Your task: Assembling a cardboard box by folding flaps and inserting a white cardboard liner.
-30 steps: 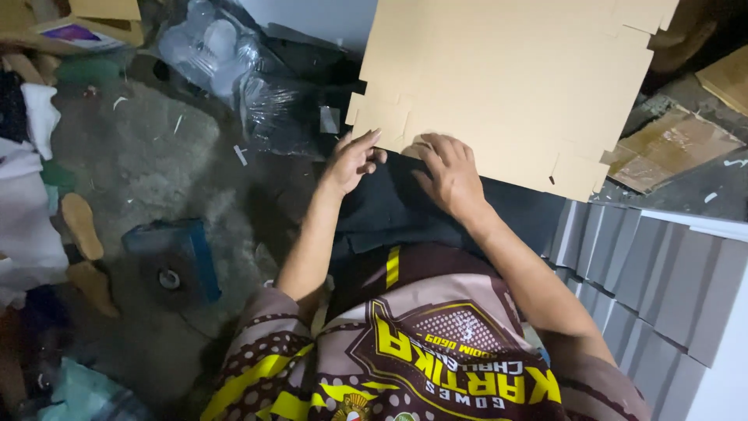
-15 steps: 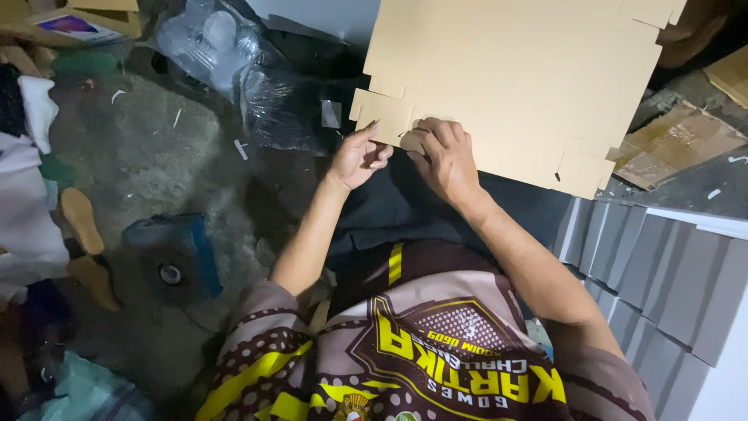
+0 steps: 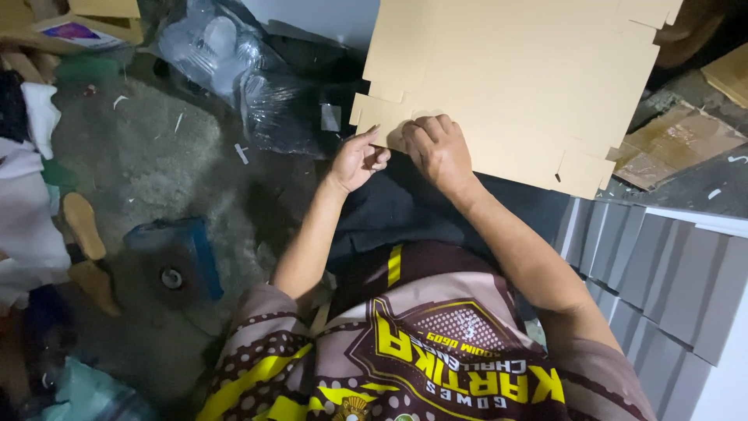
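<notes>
A flat die-cut cardboard sheet [image 3: 506, 78], tan and notched along its edges, lies across the person's lap and fills the frame from 12 o'clock out to 2 o'clock. Both hands work its lower left corner, close side by side but not touching each other. The left hand [image 3: 357, 160] pinches the small corner flap [image 3: 372, 113] between thumb and forefinger, its other fingers curled under. The right hand [image 3: 438, 150] lies knuckles up on the sheet just at 3 o'clock of the left hand, fingers bent down onto the board along the fold line; whether they grip the edge or only press on it cannot be told from here.

At 11 o'clock of the hands sits a clear plastic bag [image 3: 210, 47] with pale round things in it, and a dark plastic bag [image 3: 292, 109] lies just beside the flap. A blue flat object [image 3: 175, 253] rests on the concrete floor at 8 o'clock. White cloth [image 3: 27, 203] is heaped at the left edge. At 3 o'clock lie cardboard scraps [image 3: 674, 148], and at 4 o'clock stands a row of grey boards [image 3: 662, 273] on edge, near the right forearm
</notes>
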